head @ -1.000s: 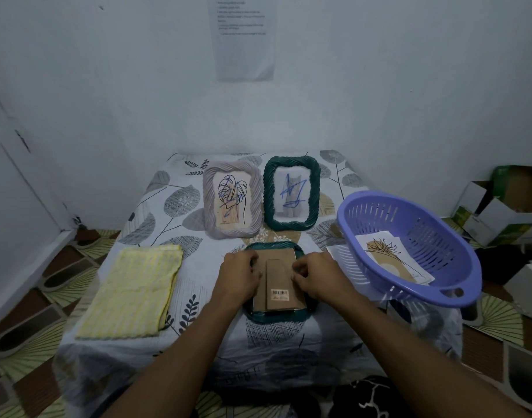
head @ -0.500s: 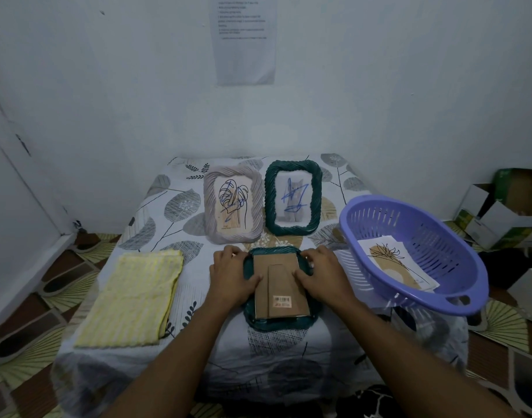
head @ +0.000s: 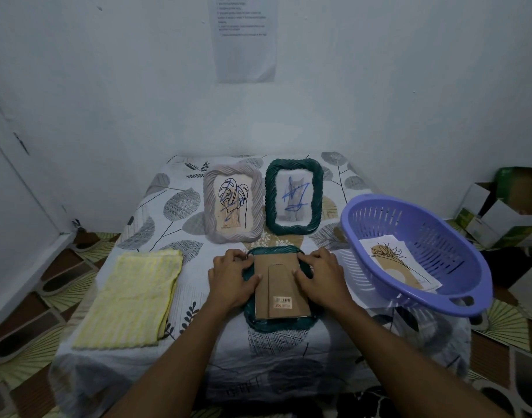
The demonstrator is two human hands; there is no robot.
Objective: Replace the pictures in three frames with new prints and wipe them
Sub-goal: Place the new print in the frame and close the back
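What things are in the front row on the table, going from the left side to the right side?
Yellow cloth → left hand → face-down green frame → right hand → purple basket holding the new prints.

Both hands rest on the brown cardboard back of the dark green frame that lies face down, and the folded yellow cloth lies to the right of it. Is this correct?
Not quite. In the head view the folded yellow cloth lies to the left of the face-down dark green frame, not the right. The rest holds: the left hand and right hand rest on its brown cardboard back.
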